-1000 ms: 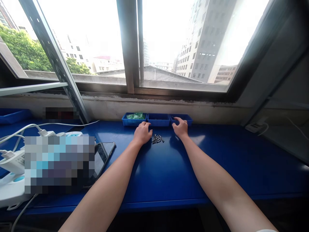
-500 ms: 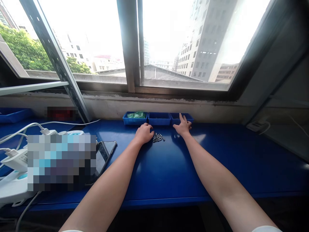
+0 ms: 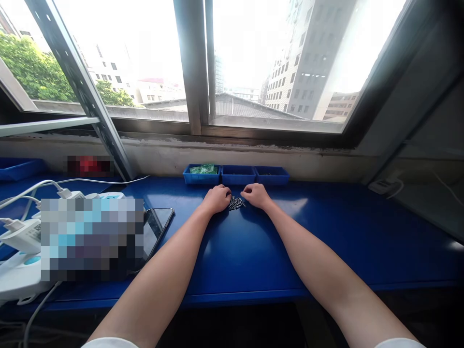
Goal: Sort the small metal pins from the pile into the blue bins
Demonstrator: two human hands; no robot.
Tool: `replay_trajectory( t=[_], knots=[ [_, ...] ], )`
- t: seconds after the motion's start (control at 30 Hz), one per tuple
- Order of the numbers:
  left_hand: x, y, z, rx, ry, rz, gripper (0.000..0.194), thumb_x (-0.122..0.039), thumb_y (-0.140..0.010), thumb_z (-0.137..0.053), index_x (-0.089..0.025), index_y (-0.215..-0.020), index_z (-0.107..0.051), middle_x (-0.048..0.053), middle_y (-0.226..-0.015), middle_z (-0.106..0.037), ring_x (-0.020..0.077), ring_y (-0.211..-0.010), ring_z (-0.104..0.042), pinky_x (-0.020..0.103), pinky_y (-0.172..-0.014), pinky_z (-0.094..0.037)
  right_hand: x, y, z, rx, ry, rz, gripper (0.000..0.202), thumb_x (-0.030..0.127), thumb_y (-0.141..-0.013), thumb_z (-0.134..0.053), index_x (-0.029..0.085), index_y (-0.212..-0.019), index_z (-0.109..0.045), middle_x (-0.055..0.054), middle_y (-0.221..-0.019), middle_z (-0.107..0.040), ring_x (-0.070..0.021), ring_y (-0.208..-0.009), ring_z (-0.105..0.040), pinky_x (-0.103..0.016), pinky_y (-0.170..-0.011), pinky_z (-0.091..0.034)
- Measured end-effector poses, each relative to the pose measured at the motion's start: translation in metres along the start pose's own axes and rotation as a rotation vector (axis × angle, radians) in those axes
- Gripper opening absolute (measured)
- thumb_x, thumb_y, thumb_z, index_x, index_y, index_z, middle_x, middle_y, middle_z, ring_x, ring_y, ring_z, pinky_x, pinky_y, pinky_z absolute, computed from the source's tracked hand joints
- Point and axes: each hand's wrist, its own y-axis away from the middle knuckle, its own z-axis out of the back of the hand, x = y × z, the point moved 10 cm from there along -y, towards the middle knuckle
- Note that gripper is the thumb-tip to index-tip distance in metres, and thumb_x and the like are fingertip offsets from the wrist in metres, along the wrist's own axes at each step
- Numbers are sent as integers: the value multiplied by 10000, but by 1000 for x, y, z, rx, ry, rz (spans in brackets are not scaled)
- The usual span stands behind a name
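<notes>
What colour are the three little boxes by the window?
All three boxes are blue, seen best in the head view.

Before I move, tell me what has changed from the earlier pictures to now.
The right hand has left the right bin and moved left and slightly nearer the person, to beside the small dark parts. Whether it took hold of or let go of anything can't be told. The left hand, the bins and the phone stayed put.

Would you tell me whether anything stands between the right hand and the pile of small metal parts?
Nothing visible does: the right hand is close beside the small metal parts, and the blue trays stand behind both.
</notes>
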Motion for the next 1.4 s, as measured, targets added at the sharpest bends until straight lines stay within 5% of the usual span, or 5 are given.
replay_trajectory(
  t=[0.23, 0.67, 0.87, 1.03, 1.4],
  knots=[
    [-2, 1, 0, 20, -6, -8, 301, -317, -837, -438, -212, -952, -695, 86, -1033, -634, 255, -969, -570, 332, -825, -459, -2, 2, -11, 102, 11, 8, 134, 313, -682, -627, 217, -611, -687, -19, -638, -678, -164, -615, -597, -256, -558, -413],
    [-4, 1, 1, 17, 8, -10, 276, -294, -828, -456, -203, -922, -699, 92, -1021, -638, 258, -946, -582, 332, -807, -469, -6, 5, -13, 101, 198, -56, 122, 268, -799, -557, 206, -710, -614, -77, -762, -658, -173, -631, -549, -271, -525, -340],
    [-16, 2, 17, -135, 91, -107, 272, -310, -833, -500, -187, -1027, -645, 77, -1011, -639, 222, -948, -587, 307, -835, -461, 10, 3, -7, 62, -145, 50, 167, 334, -824, -501, 198, -764, -577, -13, -665, -612, -138, -613, -542, -260, -576, -402],
    [-35, 5, 24, -170, 183, -251, 208, -308, -849, -505, -189, -931, -655, 52, -905, -653, 186, -859, -597, 273, -763, -460, 13, 1, -4, 30, -480, 12, 213, 392, -766, -562, 195, -848, -552, 18, -587, -589, -146, -576, -573, -277, -590, -449],
    [-26, 2, 26, -178, 105, -128, 263, -292, -899, -408, -194, -834, -643, 46, -849, -662, 191, -805, -602, 282, -686, -431, 11, 2, -2, 10, -501, 40, 204, 378, -721, -609, 176, -752, -600, -23, -704, -633, -149, -653, -588, -275, -634, -469]
  ],
)
